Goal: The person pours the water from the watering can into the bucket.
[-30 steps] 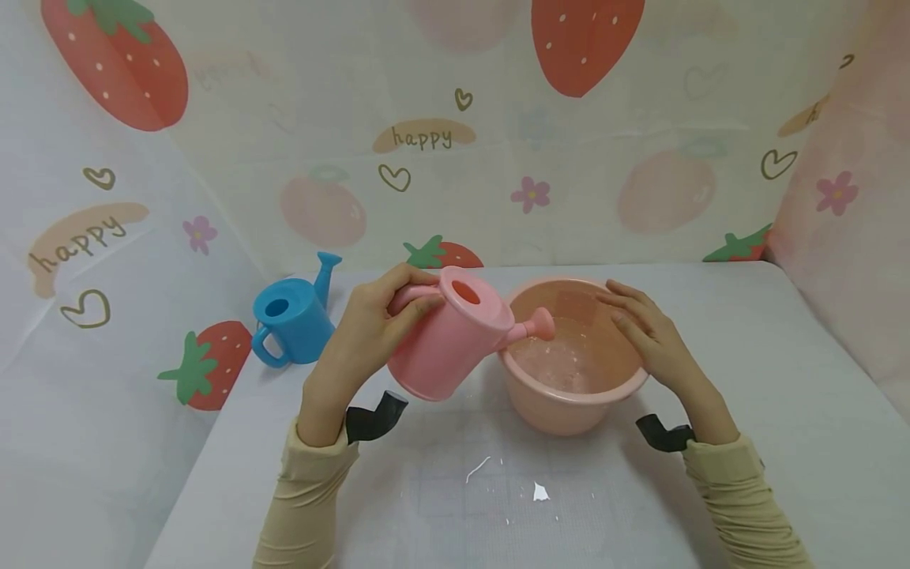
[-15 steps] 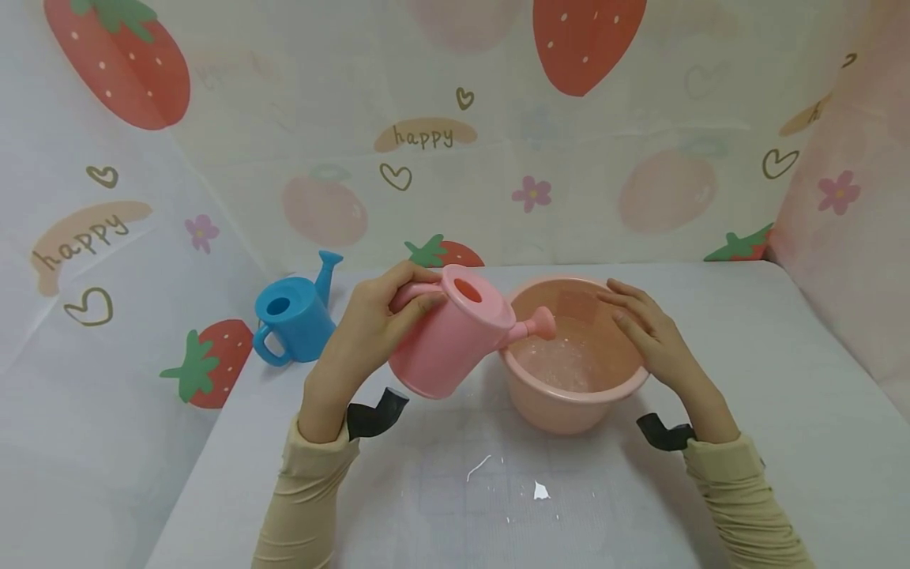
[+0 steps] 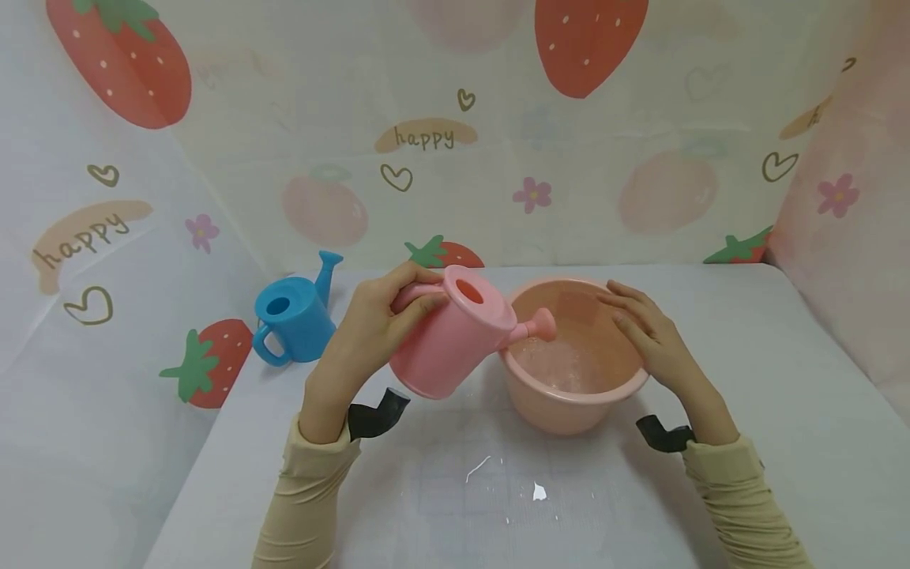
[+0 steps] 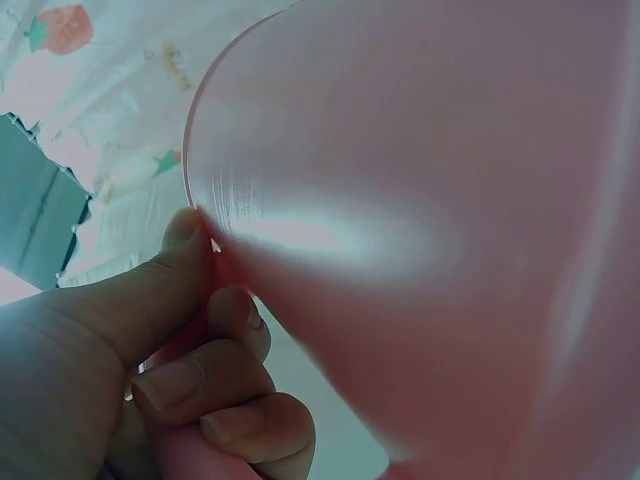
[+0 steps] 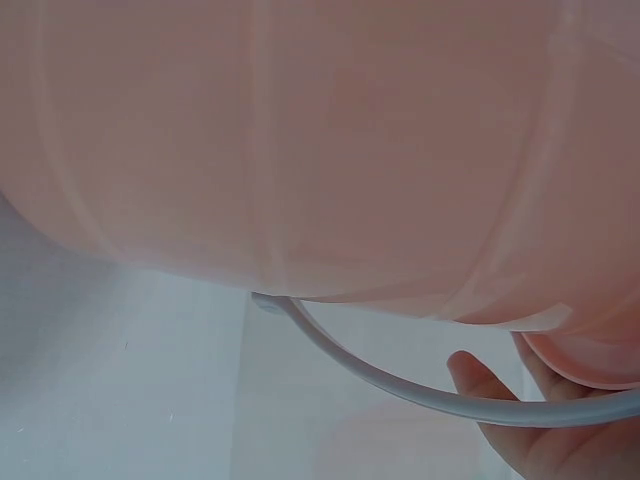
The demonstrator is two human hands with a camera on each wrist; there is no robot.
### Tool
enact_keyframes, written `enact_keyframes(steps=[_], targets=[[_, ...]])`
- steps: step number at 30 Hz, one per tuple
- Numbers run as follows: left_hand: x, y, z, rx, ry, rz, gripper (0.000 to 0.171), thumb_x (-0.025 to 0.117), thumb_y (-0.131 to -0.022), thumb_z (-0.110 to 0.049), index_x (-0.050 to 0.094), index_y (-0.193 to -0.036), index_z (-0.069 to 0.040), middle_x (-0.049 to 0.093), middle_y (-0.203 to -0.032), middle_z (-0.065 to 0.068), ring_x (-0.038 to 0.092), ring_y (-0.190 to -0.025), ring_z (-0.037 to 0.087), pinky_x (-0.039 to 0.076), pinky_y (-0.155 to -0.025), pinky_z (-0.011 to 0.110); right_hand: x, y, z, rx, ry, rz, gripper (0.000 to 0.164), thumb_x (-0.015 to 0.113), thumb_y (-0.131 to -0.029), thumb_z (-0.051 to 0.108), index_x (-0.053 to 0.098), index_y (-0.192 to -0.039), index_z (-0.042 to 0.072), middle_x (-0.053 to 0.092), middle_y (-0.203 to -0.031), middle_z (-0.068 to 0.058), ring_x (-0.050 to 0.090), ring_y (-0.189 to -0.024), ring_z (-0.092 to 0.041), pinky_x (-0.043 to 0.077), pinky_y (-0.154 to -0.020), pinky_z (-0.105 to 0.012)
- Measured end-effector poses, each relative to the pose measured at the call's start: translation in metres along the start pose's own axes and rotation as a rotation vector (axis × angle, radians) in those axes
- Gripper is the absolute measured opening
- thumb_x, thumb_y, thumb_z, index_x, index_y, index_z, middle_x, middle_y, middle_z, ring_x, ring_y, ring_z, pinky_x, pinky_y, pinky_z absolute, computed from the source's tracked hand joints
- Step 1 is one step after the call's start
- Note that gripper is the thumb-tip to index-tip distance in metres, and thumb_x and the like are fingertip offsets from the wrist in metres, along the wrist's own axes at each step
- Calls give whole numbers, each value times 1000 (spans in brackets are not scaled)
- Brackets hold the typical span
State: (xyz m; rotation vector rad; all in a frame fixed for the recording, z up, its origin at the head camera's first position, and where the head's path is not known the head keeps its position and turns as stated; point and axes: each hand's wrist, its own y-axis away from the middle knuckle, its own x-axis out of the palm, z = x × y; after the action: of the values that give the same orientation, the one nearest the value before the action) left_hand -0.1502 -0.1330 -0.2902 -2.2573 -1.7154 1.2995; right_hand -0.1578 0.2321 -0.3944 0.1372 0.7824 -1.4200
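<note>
My left hand [image 3: 377, 328] grips the handle of a pink watering can [image 3: 455, 340]. In the left wrist view, its thumb [image 4: 150, 290] presses near the can's edge and its fingers curl round the handle. The can is tilted, off the table, with its rose [image 3: 543, 324] over a peach-coloured basin [image 3: 565, 415]. Clear water with small bubbles shows inside the basin. My right hand [image 3: 650, 336] rests on the basin's right rim, fingers fairly straight. In the right wrist view, a grey bail handle [image 5: 450, 400] crosses in front of that hand [image 5: 560, 445] beside the basin's outer wall.
A blue watering can [image 3: 291, 320] stands upright at the back left of the white table [image 3: 768, 340]. A puddle of water [image 3: 540, 491] lies on the surface in front of the basin. Patterned sheeting [image 3: 455, 205] walls the back and both sides.
Both hands, the pink watering can and the basin hold almost the same positions. The bubbling patch on the water in the basin looks a little fainter.
</note>
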Motion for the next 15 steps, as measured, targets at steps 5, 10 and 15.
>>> enact_keyframes(steps=[5, 10, 15], targets=[[0, 0, -1, 18, 1, 5, 24, 64, -87, -24, 61, -110, -17, 66, -105, -2, 61, -90, 11, 54, -75, 30, 0, 1, 1, 8, -3, 6, 35, 44, -99, 19, 51, -132, 9, 33, -147, -8, 23, -138, -28, 23, -103, -62], [0, 0, -3, 27, -1, 3, 23, 64, -87, -24, 62, -109, -18, 66, -104, -2, 61, -89, 10, 54, -75, 29, 0, 2, 0, 15, -3, 8, 35, 44, -99, 20, 51, -132, 10, 32, -147, -6, 22, -138, -28, 24, -103, -62], [-1, 0, -5, 23, -4, 4, 23, 64, -87, -24, 61, -109, -17, 66, -102, -2, 61, -87, 10, 54, -73, 29, 0, 1, 2, 11, -2, 9, 35, 44, -99, 20, 51, -132, 10, 33, -147, -8, 22, -138, -30, 25, -102, -63]])
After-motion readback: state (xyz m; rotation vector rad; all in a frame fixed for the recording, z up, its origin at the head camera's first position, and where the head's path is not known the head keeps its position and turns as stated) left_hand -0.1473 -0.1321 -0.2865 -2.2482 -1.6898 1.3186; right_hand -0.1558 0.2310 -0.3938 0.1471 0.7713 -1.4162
